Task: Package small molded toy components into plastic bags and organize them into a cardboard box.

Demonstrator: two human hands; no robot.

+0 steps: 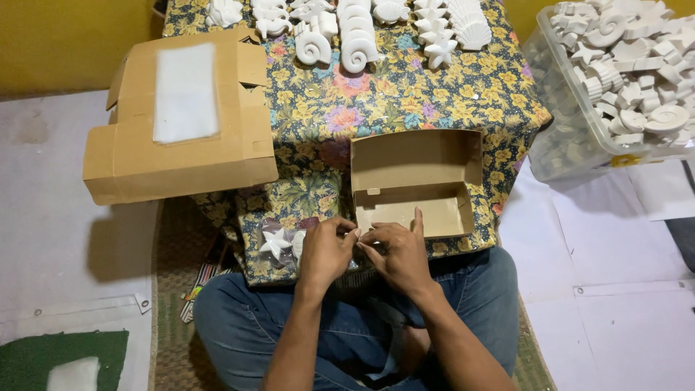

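Both hands meet at the near edge of the floral surface (405, 94), just in front of the open cardboard box (414, 182). The left hand (326, 250) and right hand (397, 253) pinch a clear plastic bag (279, 242) holding a white star (275, 243), left of that box.

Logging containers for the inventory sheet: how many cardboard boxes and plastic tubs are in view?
Cardboard boxes: 2, one closed with a window, one open
Plastic tubs: 1
Total: 3
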